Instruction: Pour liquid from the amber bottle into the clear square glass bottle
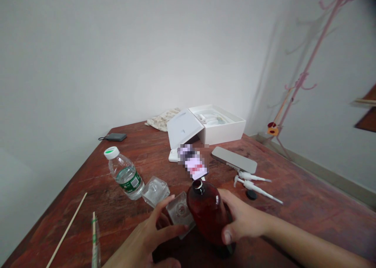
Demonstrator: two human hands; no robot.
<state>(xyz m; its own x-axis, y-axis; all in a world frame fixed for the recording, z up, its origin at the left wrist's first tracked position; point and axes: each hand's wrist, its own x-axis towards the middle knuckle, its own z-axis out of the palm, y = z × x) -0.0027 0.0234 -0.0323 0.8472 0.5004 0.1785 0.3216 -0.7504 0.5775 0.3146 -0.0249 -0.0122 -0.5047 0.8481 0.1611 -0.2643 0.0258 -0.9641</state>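
Observation:
My right hand (239,217) is wrapped around a dark amber bottle (205,211), which is tilted slightly, its uncapped mouth showing at the top. Close to its left side is a clear square container (179,211) with a round mark in its face. The spread fingers of my left hand (152,234) reach around that container, with fingertips at its edges and the thumb apart. A second clear square container (155,190) lies just beyond. Beside it a water bottle (127,176) with a green label and white cap stands partly filled.
Two white pump heads (258,190) and a black cap (251,194) lie right of the amber bottle. Behind are a phone (194,164), a grey bar (234,159) and an open white box (225,133). Wooden sticks (69,225) lie at left, a dark small device (115,137) farther back.

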